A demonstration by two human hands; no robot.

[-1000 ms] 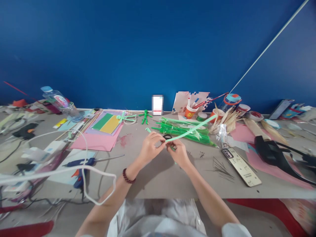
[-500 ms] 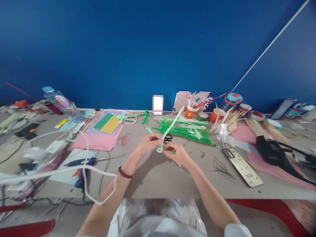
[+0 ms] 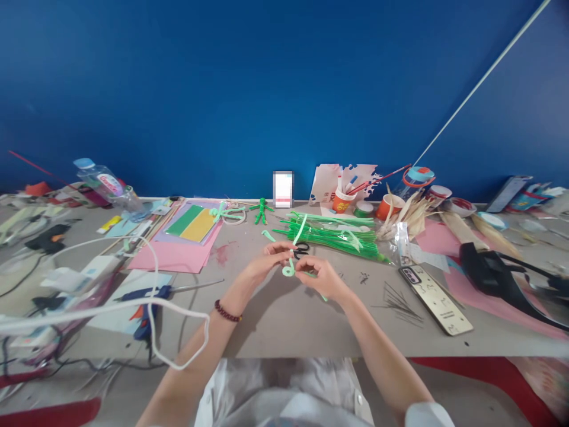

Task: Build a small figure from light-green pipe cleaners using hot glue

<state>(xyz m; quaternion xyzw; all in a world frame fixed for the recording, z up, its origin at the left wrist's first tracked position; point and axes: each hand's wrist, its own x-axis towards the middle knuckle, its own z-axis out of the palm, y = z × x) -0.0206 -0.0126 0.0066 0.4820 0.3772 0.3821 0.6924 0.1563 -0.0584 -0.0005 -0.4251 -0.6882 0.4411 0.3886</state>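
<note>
A pale green strip [image 3: 299, 232], fuzzy-looking and slender like a pipe cleaner, is held over the middle of the desk [image 3: 284, 329], between the person's two hands. Its far part runs nearly straight, leaning slightly to the right, with the tip overlapping the left part of a bundle of brighter green stems [image 3: 331, 238]; its near end bends round into a small, flat curl [image 3: 288, 271] with a little opening in the centre. The left hand [image 3: 265, 262] pinches the strip between thumb and fingers just beyond the curl. The right hand [image 3: 323, 279] is close at the curl's right side, thumb and fingers pressed together on a pale green length [image 3: 325, 298] whose end pokes out on the near side of the hand; whether it is joined to the curl cannot be told, nor whether the right fingertips touch the curl. Black-handled scissors [image 3: 302, 249] lie just beyond the hands. Half a second ago the strip slanted more to the right, its tip reaching farther, close to the paper cup of pens [image 3: 342, 202]; now it stands steeper in view and looks shorter. A second ago it stretched far to the right across the bundle, and the curl was out of sight.
</note>
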